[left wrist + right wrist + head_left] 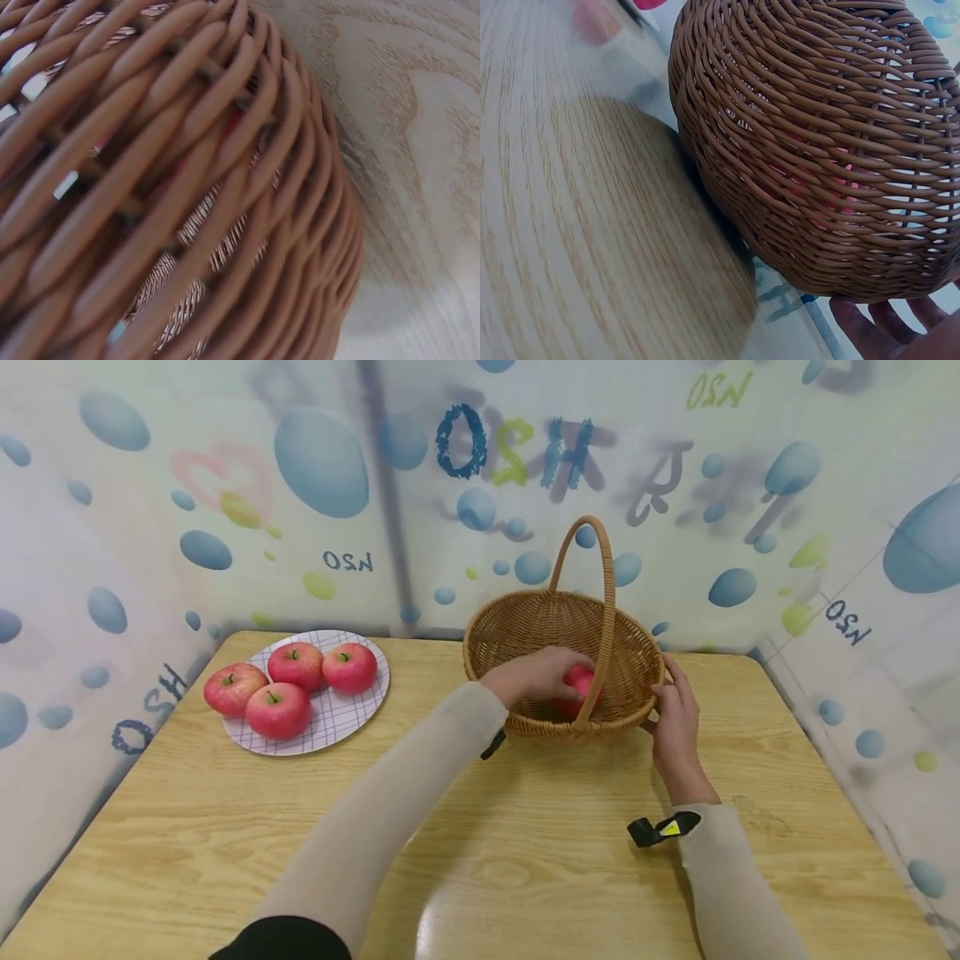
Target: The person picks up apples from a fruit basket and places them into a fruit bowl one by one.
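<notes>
A wicker basket (525, 727) with a tall arched handle stands toward the back of the table. My left hand (542, 675) reaches over its near rim, fingers curled round a red apple (579, 685) low inside. At the basket's right side, my right hand (678, 727) grips the rim. The right wrist view shows fingertips of that right hand (889, 330) against the basket's edge. Only the woven wall of the basket (187, 150) fills most of the left wrist view, hiding the left hand. Traces of red show through the weave in both wrist views.
On the table's left lies an oval checked plate (341, 722) bearing several red apples (279, 710). The wooden table (510, 860) meets a patterned backdrop (420, 527) at the back and sides.
</notes>
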A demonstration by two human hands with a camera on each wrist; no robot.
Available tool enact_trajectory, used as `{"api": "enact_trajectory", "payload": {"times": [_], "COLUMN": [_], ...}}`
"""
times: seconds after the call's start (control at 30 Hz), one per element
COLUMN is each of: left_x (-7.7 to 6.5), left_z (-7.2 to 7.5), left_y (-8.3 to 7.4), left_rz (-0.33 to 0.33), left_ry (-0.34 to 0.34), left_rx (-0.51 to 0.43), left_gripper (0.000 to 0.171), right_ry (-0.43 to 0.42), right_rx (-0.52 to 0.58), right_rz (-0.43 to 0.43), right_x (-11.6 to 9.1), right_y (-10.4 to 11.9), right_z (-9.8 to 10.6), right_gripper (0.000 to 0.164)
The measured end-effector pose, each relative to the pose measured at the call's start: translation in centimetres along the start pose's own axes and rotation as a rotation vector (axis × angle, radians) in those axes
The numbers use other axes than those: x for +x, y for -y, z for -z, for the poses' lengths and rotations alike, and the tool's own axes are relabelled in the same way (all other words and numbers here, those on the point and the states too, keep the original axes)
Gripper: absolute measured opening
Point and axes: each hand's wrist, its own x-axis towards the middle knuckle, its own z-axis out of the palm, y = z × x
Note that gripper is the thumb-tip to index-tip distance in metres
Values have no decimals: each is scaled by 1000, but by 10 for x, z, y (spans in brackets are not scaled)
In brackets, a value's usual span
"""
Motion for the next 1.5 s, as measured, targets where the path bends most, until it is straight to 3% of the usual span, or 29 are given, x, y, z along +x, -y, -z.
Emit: {"api": "enact_trajectory", "payload": {"times": [0.27,0.47,0.77,1.0,1.2,1.5], "left_x": [1,0,-6,-18,-34,-75], "left_z": [0,-1,0,14,26,30], "left_y": [2,3,5,4,5,11], "left_rz": [40,50,59,58,47,44], "left_ry": [23,2,-55,-143,-211,-363], "left_rx": [-80,-101,-80,-76,-58,-105], "left_gripper": [56,62,62,61,64,64], "right_ry": [-2,1,5,-9,-15,-21], "right_rx": [-2,-4,-6,17,1,-18], "right_rz": [1,6,11,-3,-2,-5], "right_x": [-1,-2,-2,-2,-4,-7], "right_y": [0,1,1,0,1,3], "right_z": [0,-1,-2,-2,-3,-5], "right_gripper": [56,56,56,57,56,57]}}
